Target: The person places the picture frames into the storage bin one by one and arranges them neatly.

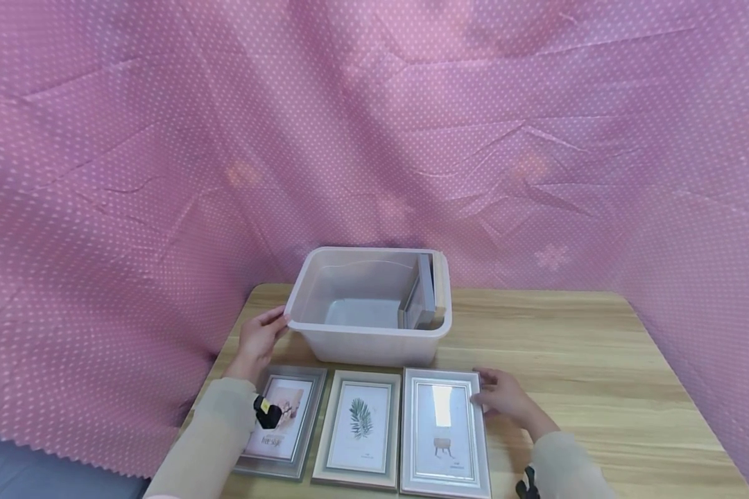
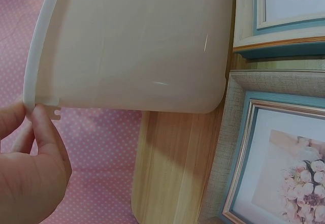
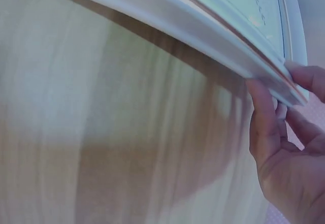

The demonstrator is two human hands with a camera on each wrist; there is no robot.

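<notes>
At the left front corner of a whitish plastic bin (image 1: 368, 346), my left hand (image 1: 262, 341) pinches the rim between thumb and fingers; the left wrist view shows this hand (image 2: 38, 168) close up. My right hand (image 1: 505, 397) grips the right side of a silvery-white picture frame (image 1: 414, 430) in front of the bin. In the right wrist view the thumb lies on top of this frame (image 3: 213, 46) and the fingers reach under its edge. Inside the bin, a grey picture frame (image 1: 427, 294) and a pale wooden one (image 1: 440, 277) stand upright against the right wall.
Beside the gripped frame lies a cream picture frame (image 1: 326, 464) with a leaf print. Further left is a grey picture frame (image 1: 312, 416) with a flower print, partly under my left forearm. All are on a wooden table (image 1: 574, 333), with pink dotted cloth (image 1: 412, 138) hanging around it.
</notes>
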